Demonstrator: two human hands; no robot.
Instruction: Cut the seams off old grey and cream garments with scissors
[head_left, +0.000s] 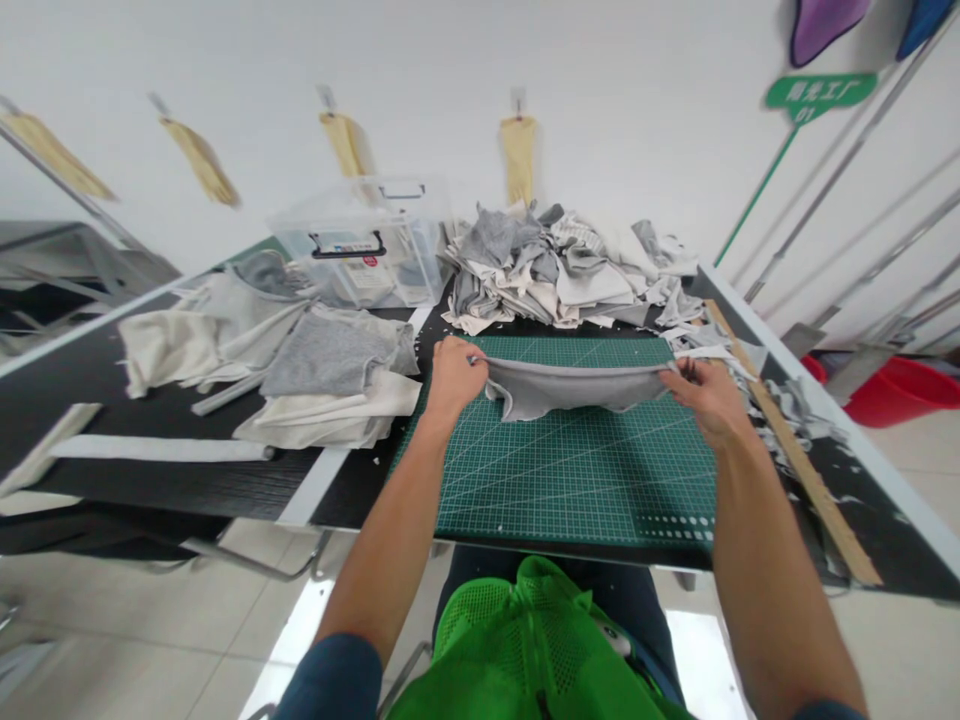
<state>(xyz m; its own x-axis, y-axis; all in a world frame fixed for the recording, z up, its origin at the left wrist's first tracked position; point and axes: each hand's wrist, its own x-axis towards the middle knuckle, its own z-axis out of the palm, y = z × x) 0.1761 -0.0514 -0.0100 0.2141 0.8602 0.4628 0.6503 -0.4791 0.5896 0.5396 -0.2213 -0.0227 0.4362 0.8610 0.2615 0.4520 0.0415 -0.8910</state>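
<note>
A piece of grey fabric (574, 388) is stretched between my two hands over the green cutting mat (570, 480). My left hand (456, 375) pinches its left end, close to a stack of fabric pieces. Its right end is pinched in my right hand (709, 395), near the mat's right side. The upper edge of the fabric runs nearly straight, while the lower part hangs loose with a wavy edge. Left of the mat, the stack of grey and cream fabric pieces (330, 355) lies on the black table.
A large pile of fabric scraps (555, 265) lies behind the mat. Back left stands a clear plastic box (360, 250). Along the right edge are a wooden strip (795, 450) and small offcuts (806, 410). A white roll (161, 448) lies at left. A red bucket (900, 390) stands beyond the table.
</note>
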